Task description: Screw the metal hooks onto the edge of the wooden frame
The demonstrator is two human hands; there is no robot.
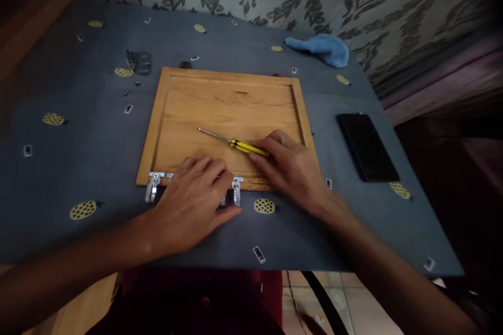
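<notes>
Right fingers (270, 144) round screwdriver (240, 145), shaft (215, 135) protruding

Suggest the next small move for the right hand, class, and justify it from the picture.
Probably, the right hand should swing the screwdriver's tip toward the exposed end of the metal hook rack: the tip points away over the wooden panel, while the left hand covers the rack's middle.
</notes>
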